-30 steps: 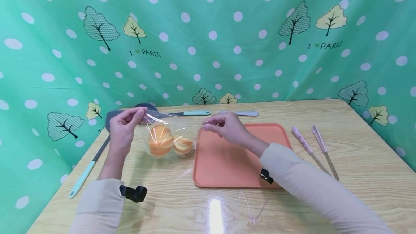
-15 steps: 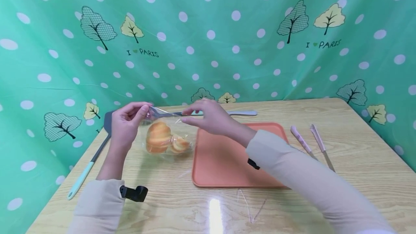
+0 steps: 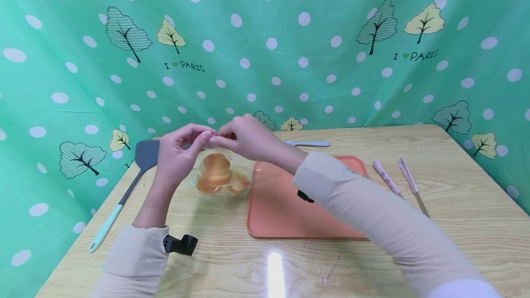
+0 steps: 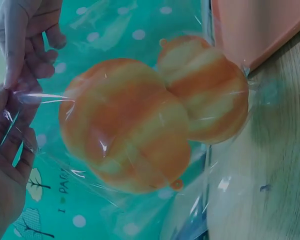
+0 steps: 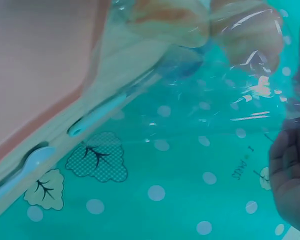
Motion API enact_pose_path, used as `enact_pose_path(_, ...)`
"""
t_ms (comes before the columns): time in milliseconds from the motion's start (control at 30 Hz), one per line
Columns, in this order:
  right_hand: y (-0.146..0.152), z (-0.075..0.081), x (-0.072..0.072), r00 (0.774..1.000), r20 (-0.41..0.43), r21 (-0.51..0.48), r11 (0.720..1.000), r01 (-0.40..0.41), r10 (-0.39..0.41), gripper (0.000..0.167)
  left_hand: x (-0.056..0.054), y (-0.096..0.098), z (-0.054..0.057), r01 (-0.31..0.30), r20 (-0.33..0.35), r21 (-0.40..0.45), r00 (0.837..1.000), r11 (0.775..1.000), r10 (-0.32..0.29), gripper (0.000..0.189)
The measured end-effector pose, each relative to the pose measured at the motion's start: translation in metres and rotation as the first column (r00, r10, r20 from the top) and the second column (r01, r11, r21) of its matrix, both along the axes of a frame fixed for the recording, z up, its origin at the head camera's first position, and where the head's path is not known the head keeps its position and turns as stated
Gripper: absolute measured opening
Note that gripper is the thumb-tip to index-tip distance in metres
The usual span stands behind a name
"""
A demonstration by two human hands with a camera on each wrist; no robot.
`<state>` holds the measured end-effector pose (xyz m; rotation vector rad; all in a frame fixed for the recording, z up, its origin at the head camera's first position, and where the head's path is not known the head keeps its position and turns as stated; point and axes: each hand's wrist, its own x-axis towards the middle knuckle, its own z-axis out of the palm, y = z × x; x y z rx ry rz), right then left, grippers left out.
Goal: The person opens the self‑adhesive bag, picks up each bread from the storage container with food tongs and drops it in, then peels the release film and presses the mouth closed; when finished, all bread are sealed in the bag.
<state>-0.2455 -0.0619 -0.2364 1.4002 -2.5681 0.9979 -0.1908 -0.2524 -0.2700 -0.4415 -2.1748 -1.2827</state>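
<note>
My left hand (image 3: 180,153) and right hand (image 3: 252,138) meet above the table's left half, pinching the gathered top of a clear plastic bag (image 5: 260,95). The bag hangs below the fingertips. Inside it are orange-and-cream striped, bread-shaped pieces: a larger one (image 4: 125,125) and a smaller one (image 4: 205,90), touching each other, each with a tiny loop at its edge. In the head view the larger bread piece (image 3: 216,169) sits left of the smaller one. Both hands also show at the left wrist view's left edge. The exact pinch is partly hidden by fingers.
A salmon-coloured tray (image 3: 298,215) lies right of the bag, under my right forearm. A grey spatula (image 3: 147,154) with a turquoise handle is at left. Two purple-handled utensils (image 3: 387,177) lie at right, a pale handle (image 3: 312,143) behind. A thin bent strip (image 3: 325,275) lies in front.
My right hand has moved left along the bag's top to meet the left hand, which has shifted slightly right. The stretched bag mouth is now gathered together.
</note>
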Motion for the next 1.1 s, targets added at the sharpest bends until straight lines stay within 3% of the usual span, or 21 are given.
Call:
enact_pose_path(133,0.006,-0.002,-0.001,1.000,-0.010,-0.010,1.000,-0.020,0.020,0.035,0.000,0.003,0.001,-0.016,-0.054,-0.001,0.998,1.000,0.016,0.009)
enact_pose_path(333,0.017,-0.009,-0.004,0.998,0.057,0.009,0.999,-0.039,0.039,0.028,-0.001,0.002,0.003,-0.031,-0.096,0.040,0.995,0.999,0.034,0.010)
enact_pose_path(567,0.031,-0.023,-0.008,0.985,0.168,0.062,0.997,-0.038,0.028,0.025,0.000,-0.007,0.005,-0.154,-0.096,0.094,0.982,0.984,0.163,0.013)
enact_pose_path(1100,0.053,-0.044,-0.011,0.978,0.202,0.038,0.998,-0.052,0.044,0.029,-0.007,0.003,-0.002,-0.074,-0.113,0.025,0.991,0.997,0.076,0.007)
